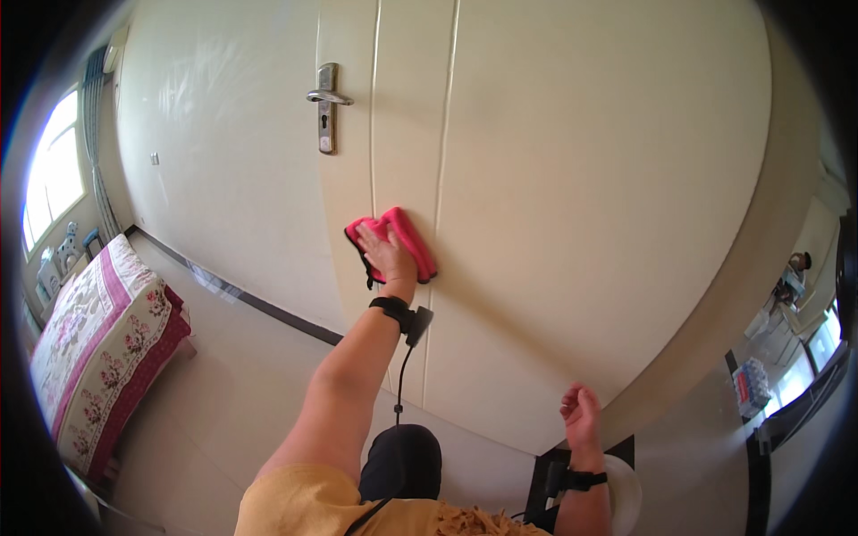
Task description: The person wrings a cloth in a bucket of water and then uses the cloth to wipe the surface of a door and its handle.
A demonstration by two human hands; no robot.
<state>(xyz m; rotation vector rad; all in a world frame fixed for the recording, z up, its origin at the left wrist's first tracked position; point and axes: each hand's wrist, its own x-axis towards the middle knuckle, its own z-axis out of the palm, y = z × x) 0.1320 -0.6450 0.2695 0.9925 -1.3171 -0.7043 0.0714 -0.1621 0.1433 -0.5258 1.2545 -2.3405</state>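
Observation:
My left hand [389, 254] lies with its fingers spread on a folded pink cloth [417, 251] with dark edging, and holds it against a cream door [570, 201]. The cloth sits over the door's vertical grooves, below and to the right of a metal lever handle [328, 98] with a keyhole plate. Lower right, in front of the door's bottom corner, my right hand [580, 415] is raised with loosely curled fingers, and nothing shows in it. Each wrist wears a black strap with a small device; a cable runs down from the left one.
A bed with a floral cover [100, 355] stands at the left on a tiled floor [201, 415]. Beneath my right forearm is a round white object [625, 492], partly hidden. Through the doorway at the right are a wrapped bottle pack [752, 387] and a person [794, 275].

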